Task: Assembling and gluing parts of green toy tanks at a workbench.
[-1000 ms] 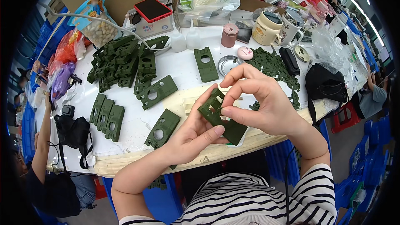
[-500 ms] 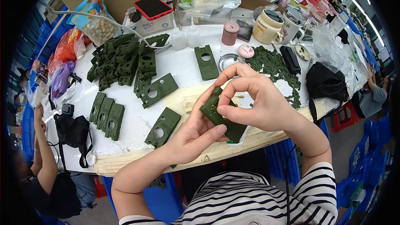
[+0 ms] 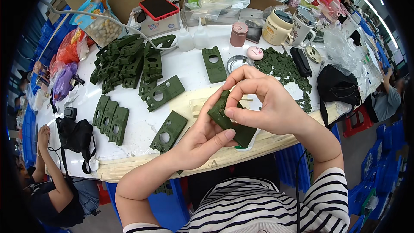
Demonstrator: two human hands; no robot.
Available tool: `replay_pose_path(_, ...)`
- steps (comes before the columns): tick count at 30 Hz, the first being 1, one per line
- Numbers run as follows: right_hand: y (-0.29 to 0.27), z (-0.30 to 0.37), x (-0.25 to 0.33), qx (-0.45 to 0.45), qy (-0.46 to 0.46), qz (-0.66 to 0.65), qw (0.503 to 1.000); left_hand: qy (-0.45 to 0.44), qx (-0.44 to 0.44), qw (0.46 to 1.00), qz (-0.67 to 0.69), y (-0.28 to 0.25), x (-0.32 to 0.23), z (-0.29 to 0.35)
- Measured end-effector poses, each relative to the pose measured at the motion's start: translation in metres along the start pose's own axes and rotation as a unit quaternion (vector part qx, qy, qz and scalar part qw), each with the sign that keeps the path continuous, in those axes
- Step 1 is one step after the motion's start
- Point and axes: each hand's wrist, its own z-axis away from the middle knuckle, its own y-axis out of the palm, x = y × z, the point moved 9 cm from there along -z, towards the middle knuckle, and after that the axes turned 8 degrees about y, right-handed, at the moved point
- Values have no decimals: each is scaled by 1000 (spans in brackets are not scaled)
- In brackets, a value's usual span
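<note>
your left hand [image 3: 200,141] clasps one green plastic part [image 3: 243,134] over the table [image 3: 136,150] edge; your right hand [image 3: 271,103] bends its fingers close at it, pinching what, i cannot tell. three similar parts [image 3: 112,113] line up leftward; two white bottles [image 3: 186,42] stand behind.

Both elbows are bent, the left forearm [image 3: 148,168] and right forearm [image 3: 321,146] slanting inward. The left hand [image 3: 200,142] is cupped in a grip, its thumb stretched rightward; the right hand [image 3: 269,108] arches close above, thumb and forefinger curled with their tips close together.
</note>
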Motion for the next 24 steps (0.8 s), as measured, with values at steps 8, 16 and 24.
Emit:
replay_pose_path(8,0,1,1,-25,-9,9,1000,-15,-3,1000,10,-1,0,0)
replay_pose_path(16,0,5,7,-48,-41,43,997,18,-12,1000,-11,-2,-1,-1)
replay_pose_path(24,-1,7,11,-55,-48,56,996,10,13,1000,-11,1,-1,-1)
